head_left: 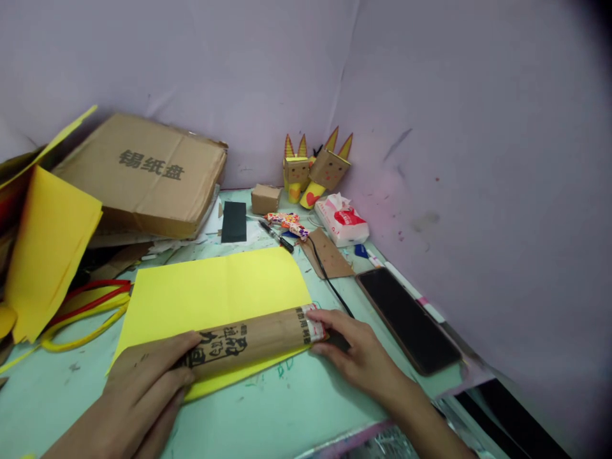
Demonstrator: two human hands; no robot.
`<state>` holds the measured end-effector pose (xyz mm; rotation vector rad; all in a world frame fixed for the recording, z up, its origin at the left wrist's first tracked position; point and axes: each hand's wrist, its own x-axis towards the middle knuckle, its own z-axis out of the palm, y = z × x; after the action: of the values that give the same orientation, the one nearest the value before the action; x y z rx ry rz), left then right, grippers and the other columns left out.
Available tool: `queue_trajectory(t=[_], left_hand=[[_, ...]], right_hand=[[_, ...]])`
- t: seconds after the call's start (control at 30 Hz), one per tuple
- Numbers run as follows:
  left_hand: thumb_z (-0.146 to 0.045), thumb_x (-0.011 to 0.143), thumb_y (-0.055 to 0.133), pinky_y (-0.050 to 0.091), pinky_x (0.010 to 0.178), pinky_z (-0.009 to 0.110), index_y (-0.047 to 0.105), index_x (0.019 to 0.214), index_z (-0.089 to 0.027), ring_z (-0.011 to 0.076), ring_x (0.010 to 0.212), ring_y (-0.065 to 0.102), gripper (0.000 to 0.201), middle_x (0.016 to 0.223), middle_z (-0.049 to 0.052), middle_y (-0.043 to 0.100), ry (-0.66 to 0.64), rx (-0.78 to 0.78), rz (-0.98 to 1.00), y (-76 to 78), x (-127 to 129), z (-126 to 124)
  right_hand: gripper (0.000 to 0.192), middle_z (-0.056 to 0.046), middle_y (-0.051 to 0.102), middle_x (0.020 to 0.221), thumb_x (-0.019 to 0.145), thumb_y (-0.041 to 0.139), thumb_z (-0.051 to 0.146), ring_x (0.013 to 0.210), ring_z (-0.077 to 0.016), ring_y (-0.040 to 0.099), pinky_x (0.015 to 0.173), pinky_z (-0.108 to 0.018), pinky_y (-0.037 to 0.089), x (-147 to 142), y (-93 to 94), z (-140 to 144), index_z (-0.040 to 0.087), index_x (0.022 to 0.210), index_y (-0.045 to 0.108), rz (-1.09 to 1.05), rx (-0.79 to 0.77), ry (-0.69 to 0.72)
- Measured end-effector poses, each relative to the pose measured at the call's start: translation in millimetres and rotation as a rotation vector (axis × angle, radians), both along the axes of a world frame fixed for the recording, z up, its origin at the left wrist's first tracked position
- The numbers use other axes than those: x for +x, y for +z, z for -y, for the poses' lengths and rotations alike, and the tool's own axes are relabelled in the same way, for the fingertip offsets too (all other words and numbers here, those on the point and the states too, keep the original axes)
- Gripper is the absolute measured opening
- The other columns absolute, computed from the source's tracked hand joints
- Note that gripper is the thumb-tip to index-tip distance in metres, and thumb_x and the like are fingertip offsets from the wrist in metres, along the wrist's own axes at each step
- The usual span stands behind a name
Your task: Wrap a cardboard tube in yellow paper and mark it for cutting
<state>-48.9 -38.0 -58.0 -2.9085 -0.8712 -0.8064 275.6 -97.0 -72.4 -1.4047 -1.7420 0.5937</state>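
Note:
A brown cardboard tube [268, 333] with black printed characters lies across the near part of a yellow paper sheet [215, 280]. Over the tube's left end rests my left hand [153, 382], its fingers bent round it. My right hand [342, 338] pinches the tube's right end, thumb on the near side and fingers on top, where a white and red label shows. Part of the sheet sticks out below the tube on the near side.
A large cardboard box [157, 172] and yellow card pieces [52, 248] stand at the left. Two paper rabbit figures [315, 169], a small brown box [266, 199], a tissue pack [342, 218] and a pen [276, 236] sit at the back. A phone [408, 319] lies by the right wall.

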Motion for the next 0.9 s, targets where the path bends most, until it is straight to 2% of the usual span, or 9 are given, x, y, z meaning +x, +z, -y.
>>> queue_trajectory(t=[0.1,0.2,0.27,0.37,0.53,0.77,0.9], left_hand=[[-0.020,0.089,0.041,0.038,0.102,0.031,0.055,0.110,-0.025,0.0194,0.122,0.046,0.026,0.136,0.003,0.045,0.077,-0.140,0.029,4.7,-7,-2],[-0.027,0.089,0.043,0.043,0.100,0.033,0.054,0.110,-0.024,0.0214,0.120,0.048,0.023,0.131,0.004,0.049,0.239,-0.148,0.048,11.1,-19,-6],[-0.036,0.088,0.045,0.051,0.089,0.035,0.055,0.110,-0.023,0.0237,0.110,0.056,0.027,0.121,0.006,0.057,0.373,-0.097,0.030,13.4,-27,-9],[-0.044,0.087,0.045,0.056,0.067,0.029,0.057,0.105,-0.023,0.0203,0.084,0.067,0.031,0.098,0.004,0.068,0.495,-0.052,0.026,12.9,-31,-9],[-0.045,0.087,0.046,0.053,0.065,0.025,0.058,0.096,-0.022,0.0167,0.076,0.066,0.027,0.089,0.002,0.068,0.511,-0.051,0.071,9.9,-26,-3],[-0.035,0.089,0.047,0.050,0.072,0.026,0.055,0.097,-0.022,0.0169,0.085,0.059,0.018,0.091,0.003,0.062,0.377,-0.180,0.087,9.4,-22,0],[-0.030,0.088,0.049,0.049,0.079,0.032,0.053,0.102,-0.020,0.0201,0.094,0.055,0.017,0.100,0.006,0.058,0.377,-0.156,0.087,7.1,-21,1]], right_hand=[[0.036,-0.007,0.069,0.106,0.081,0.059,0.018,0.092,-0.0190,0.065,0.080,-0.032,0.053,-2,-0.4,-1,0.024,0.117,0.058,-0.015,-0.014,-0.026],[0.037,-0.008,0.068,0.110,0.082,0.057,0.017,0.095,-0.0201,0.065,0.082,-0.033,0.053,-2,-2.6,0,0.023,0.118,0.057,-0.006,-0.028,-0.036],[0.037,-0.008,0.068,0.110,0.082,0.057,0.018,0.094,-0.0206,0.066,0.081,-0.033,0.054,0,-4.6,0,0.023,0.119,0.057,0.006,-0.036,-0.038],[0.037,-0.008,0.068,0.110,0.082,0.057,0.021,0.093,-0.0208,0.066,0.079,-0.032,0.055,2,-7.4,0,0.023,0.118,0.058,0.016,-0.037,-0.032],[0.035,-0.009,0.067,0.113,0.083,0.057,0.026,0.095,-0.0211,0.066,0.080,-0.032,0.055,3,-10.6,0,0.023,0.118,0.058,0.032,-0.039,-0.064],[0.040,-0.009,0.063,0.121,0.083,0.058,0.026,0.107,-0.0217,0.062,0.088,-0.033,0.053,5,-11.6,4,0.024,0.122,0.053,0.089,-0.040,-0.060],[0.046,-0.007,0.062,0.123,0.082,0.060,0.025,0.109,-0.0207,0.061,0.087,-0.030,0.054,7,-12.7,5,0.027,0.126,0.047,0.193,-0.003,-0.047]])
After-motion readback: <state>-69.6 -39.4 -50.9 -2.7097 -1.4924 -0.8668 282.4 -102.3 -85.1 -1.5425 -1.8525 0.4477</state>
